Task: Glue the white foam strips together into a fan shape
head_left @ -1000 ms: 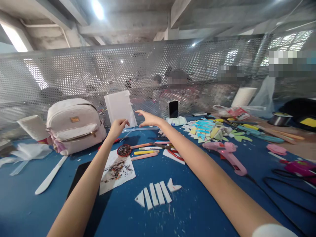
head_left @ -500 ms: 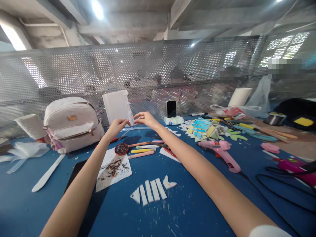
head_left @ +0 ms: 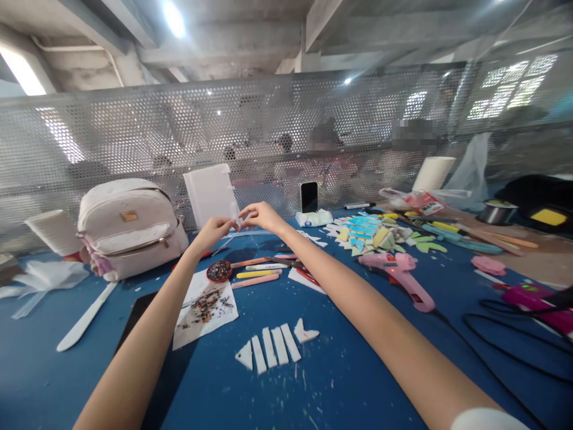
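Both arms reach to the back of the blue table. My left hand (head_left: 215, 230) has its fingers pinched, pointing right. Close by, my right hand (head_left: 263, 216) bends its fingers toward the left fingertips, also pinched. What lies between the fingertips is too small to make out. Right behind them a white translucent folder-like sheet (head_left: 208, 194) stands upright. Nearer to me, white pieces (head_left: 274, 346) lie spaced out in a fish shape, with a pointed head holding a small hole, several strips and a forked tail (head_left: 305, 331).
A pink glue gun (head_left: 398, 272) with a cord lies right, near cut coloured pieces (head_left: 373, 230). Left are a pale backpack (head_left: 129, 230), a white knife (head_left: 85, 319) and a dirty paper (head_left: 206, 310) under a red-rimmed bowl-like tool (head_left: 219, 271). A phone (head_left: 308, 197) stands behind.
My hands have come closer, so their fingertips now nearly meet. The view has shifted very slightly; the things on the table lie as before.
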`<action>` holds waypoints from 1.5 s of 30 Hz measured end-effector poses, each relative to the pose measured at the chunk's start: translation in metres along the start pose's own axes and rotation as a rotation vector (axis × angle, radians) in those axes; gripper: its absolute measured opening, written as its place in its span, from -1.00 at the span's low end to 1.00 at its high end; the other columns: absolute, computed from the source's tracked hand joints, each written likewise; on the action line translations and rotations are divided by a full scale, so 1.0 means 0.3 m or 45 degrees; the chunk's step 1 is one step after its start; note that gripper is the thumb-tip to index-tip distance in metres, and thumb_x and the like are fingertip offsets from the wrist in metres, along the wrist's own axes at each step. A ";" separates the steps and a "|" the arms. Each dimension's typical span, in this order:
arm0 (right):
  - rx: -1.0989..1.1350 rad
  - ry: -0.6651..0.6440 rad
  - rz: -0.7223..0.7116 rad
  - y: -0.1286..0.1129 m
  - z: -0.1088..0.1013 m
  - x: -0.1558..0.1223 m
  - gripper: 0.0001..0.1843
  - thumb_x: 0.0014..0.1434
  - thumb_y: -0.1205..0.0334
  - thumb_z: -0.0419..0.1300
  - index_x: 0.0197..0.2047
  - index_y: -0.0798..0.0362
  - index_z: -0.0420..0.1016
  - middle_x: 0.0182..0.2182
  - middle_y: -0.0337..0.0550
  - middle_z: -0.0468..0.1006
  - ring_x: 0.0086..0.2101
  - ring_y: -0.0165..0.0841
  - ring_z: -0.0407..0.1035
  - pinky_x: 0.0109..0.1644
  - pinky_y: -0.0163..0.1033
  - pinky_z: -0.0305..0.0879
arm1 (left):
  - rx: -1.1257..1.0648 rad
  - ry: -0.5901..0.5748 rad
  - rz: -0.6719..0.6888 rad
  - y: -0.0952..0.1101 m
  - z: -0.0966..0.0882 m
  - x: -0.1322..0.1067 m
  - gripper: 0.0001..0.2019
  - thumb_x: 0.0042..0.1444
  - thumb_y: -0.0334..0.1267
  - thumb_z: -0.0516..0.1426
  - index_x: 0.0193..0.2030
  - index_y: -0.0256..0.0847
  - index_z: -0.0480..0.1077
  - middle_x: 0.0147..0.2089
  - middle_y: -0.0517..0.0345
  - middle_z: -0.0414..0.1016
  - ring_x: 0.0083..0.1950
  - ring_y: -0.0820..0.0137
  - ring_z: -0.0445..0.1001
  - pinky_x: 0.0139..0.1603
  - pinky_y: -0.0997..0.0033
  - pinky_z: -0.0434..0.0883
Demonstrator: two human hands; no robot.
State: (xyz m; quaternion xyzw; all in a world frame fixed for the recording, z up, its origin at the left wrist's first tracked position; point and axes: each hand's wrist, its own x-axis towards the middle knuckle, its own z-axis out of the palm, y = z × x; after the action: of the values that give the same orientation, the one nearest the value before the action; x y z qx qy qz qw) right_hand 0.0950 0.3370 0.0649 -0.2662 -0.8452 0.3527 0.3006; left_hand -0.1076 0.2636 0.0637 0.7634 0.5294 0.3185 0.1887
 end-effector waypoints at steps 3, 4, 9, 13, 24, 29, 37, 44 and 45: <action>-0.036 -0.003 -0.023 -0.006 -0.010 -0.005 -0.72 0.35 0.15 0.21 0.03 0.14 0.46 -0.10 -0.09 0.53 -0.21 -0.32 0.49 -0.14 -0.12 0.50 | 0.006 0.002 -0.013 -0.004 -0.003 0.000 -0.70 0.32 -0.10 0.16 0.03 -0.28 0.42 -0.02 0.07 0.51 -0.10 0.28 0.54 -0.11 0.20 0.54; -0.049 -0.002 -0.029 -0.008 -0.013 -0.006 -0.72 0.35 0.15 0.21 0.03 0.14 0.46 -0.10 -0.09 0.54 -0.21 -0.32 0.49 -0.14 -0.12 0.50 | 0.007 0.002 -0.017 -0.006 -0.004 -0.001 -0.70 0.32 -0.10 0.16 0.04 -0.28 0.42 -0.02 0.06 0.50 -0.10 0.28 0.54 -0.10 0.20 0.54; -0.113 0.008 -0.067 -0.018 -0.017 -0.012 -0.74 0.35 0.15 0.21 -0.01 0.14 0.47 -0.14 -0.11 0.55 -0.24 -0.34 0.49 -0.17 -0.15 0.50 | 0.020 -0.010 -0.028 -0.012 -0.006 0.001 -0.68 0.31 -0.10 0.16 0.07 -0.27 0.41 0.03 0.04 0.49 -0.05 0.25 0.53 -0.06 0.16 0.53; -0.158 0.007 -0.100 -0.035 -0.010 -0.019 -0.73 0.35 0.14 0.21 0.01 0.14 0.47 -0.15 -0.12 0.55 -0.26 -0.35 0.49 -0.18 -0.16 0.50 | 0.048 -0.025 -0.035 -0.015 -0.003 0.006 -0.68 0.31 -0.10 0.16 0.07 -0.27 0.41 0.04 0.05 0.49 -0.04 0.24 0.53 -0.05 0.15 0.53; -0.254 -0.103 -0.108 -0.052 0.006 -0.019 -0.75 0.35 0.15 0.21 0.00 0.14 0.47 -0.14 -0.11 0.55 -0.23 -0.33 0.49 -0.15 -0.13 0.50 | 0.115 -0.028 -0.068 -0.028 -0.006 0.000 -0.68 0.28 -0.12 0.19 0.06 -0.28 0.44 0.07 0.05 0.49 -0.05 0.23 0.53 -0.11 0.21 0.53; -0.290 -0.120 -0.104 -0.049 0.017 -0.014 -0.75 0.34 0.15 0.21 -0.01 0.14 0.48 -0.13 -0.11 0.55 -0.22 -0.33 0.49 -0.14 -0.12 0.50 | 0.109 -0.014 -0.058 -0.021 0.006 0.002 -0.68 0.29 -0.12 0.19 0.07 -0.27 0.43 0.06 0.04 0.49 -0.06 0.25 0.53 -0.11 0.20 0.54; -0.336 -0.062 -0.066 -0.035 -0.003 -0.015 -0.72 0.34 0.14 0.21 0.02 0.14 0.47 -0.08 -0.08 0.54 -0.18 -0.30 0.48 -0.12 -0.11 0.49 | 0.088 0.110 -0.028 -0.023 -0.004 -0.003 -0.68 0.30 -0.09 0.17 0.05 -0.28 0.43 0.03 0.06 0.49 -0.04 0.22 0.53 -0.07 0.16 0.53; -0.396 -0.020 -0.054 -0.029 -0.007 -0.016 -0.71 0.34 0.14 0.21 0.04 0.13 0.46 -0.05 -0.07 0.53 -0.16 -0.29 0.48 -0.11 -0.10 0.49 | 0.132 0.170 0.000 -0.003 -0.015 -0.005 -0.69 0.31 -0.11 0.16 0.06 -0.27 0.42 0.05 0.04 0.49 -0.01 0.22 0.52 -0.02 0.12 0.52; -0.409 -0.017 -0.054 -0.030 -0.005 -0.016 -0.71 0.34 0.14 0.21 0.04 0.13 0.46 -0.06 -0.07 0.53 -0.16 -0.29 0.48 -0.11 -0.10 0.49 | 0.139 0.148 0.014 0.002 -0.010 -0.003 -0.70 0.31 -0.11 0.16 0.05 -0.27 0.42 0.05 0.04 0.49 -0.01 0.23 0.52 -0.01 0.12 0.52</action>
State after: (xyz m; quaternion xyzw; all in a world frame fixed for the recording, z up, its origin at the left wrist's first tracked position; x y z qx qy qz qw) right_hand 0.0972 0.3292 0.0711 -0.2906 -0.8982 0.2084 0.2559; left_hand -0.1095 0.2625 0.0660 0.7556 0.5518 0.3339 0.1142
